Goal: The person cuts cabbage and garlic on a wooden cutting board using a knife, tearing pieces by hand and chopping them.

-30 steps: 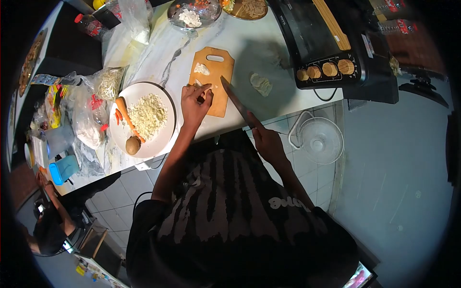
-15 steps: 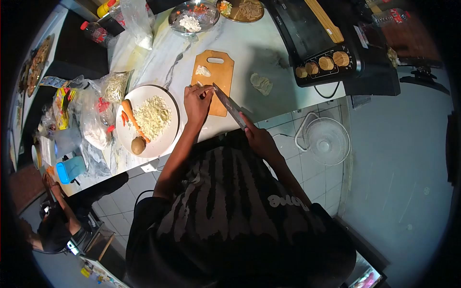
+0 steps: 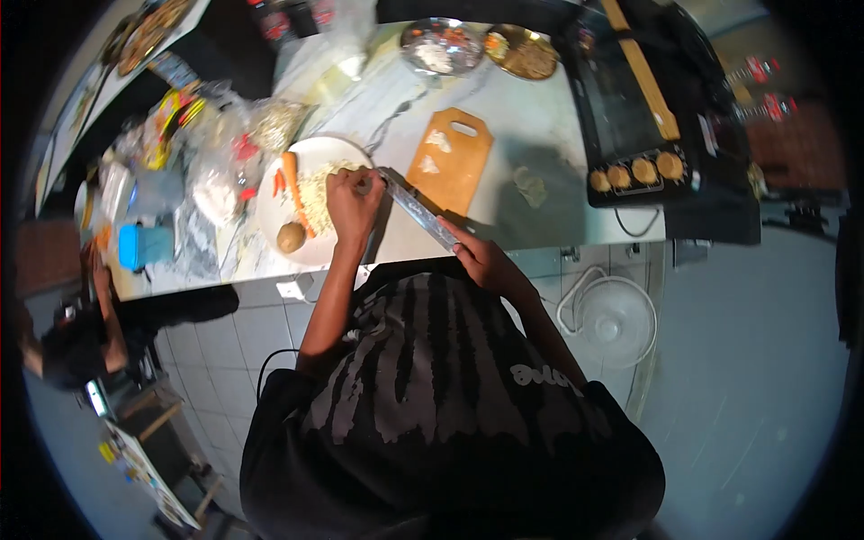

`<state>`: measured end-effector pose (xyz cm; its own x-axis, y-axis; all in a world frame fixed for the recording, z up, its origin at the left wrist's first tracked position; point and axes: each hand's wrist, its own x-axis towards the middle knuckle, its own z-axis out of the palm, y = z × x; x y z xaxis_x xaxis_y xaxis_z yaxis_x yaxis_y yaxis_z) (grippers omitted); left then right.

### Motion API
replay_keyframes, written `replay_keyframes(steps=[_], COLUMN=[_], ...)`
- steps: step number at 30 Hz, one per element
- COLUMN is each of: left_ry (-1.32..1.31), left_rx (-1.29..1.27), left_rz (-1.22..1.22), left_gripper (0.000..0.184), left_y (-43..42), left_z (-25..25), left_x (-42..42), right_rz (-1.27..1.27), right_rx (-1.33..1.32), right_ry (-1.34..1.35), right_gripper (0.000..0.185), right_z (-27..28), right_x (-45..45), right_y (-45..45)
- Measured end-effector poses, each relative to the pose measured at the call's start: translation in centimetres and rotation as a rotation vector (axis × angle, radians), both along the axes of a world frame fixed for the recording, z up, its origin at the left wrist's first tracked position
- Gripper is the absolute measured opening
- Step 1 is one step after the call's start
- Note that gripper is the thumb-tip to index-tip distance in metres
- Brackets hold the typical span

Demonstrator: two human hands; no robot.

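Note:
My right hand (image 3: 484, 264) grips a knife (image 3: 418, 214) by its handle, the blade pointing up and left across the counter. At the blade's tip, my left hand (image 3: 354, 205) is closed over the right side of a white plate (image 3: 267, 214). Whatever its fingers pinch is too small to make out. Finely chopped pale food (image 3: 312, 200), a carrot (image 3: 292, 184), red chillies (image 3: 278, 184) and a round brown potato-like item (image 3: 291, 238) lie on the plate. Right of the knife is a wooden cutting board (image 3: 461, 162) with small white pieces (image 3: 438, 140) on it.
Thin pale scraps (image 3: 529, 186) lie right of the board. Two metal plates of food (image 3: 441, 47) stand at the back, a black griddle (image 3: 625, 108) at right. Plastic bags (image 3: 216, 189) and a blue container (image 3: 144, 245) crowd the left. Another person sits far left.
My left hand has moved left from the cutting board to over the plate. The knife has followed, its tip now off the board. The whole view has shifted with my head.

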<state>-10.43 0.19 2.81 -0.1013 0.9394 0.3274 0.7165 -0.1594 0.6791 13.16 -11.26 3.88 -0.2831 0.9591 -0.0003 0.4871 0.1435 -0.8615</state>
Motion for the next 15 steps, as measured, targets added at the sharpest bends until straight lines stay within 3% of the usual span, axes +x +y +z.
replay_keyframes(steps=[3, 6, 10, 15], left_ry=[0.009, 0.014, 0.006, -0.102], left_rx=[0.006, 0.057, 0.008, -0.076], left_rz=[0.223, 0.355, 0.406, 0.515], left_gripper=[0.016, 0.023, 0.022, 0.018], left_y=[-1.3, -3.7, -5.4, -5.1], left_z=[-0.4, 0.6, 0.1, 0.4], left_x=[-5.0, -7.0, -7.0, -8.1], right_rz=[0.16, 0.269, 0.357, 0.229], right_rx=[-0.356, -0.237, -0.339, -0.119], right_ry=[-0.063, -0.089, -0.118, -0.085], right_gripper=[0.051, 0.052, 0.049, 0.051], right_z=[3.5, 3.4, 6.4, 3.4], right_x=[-2.7, -4.5, -5.4, -2.3], right_y=[2.5, 4.1, 5.1, 4.4])
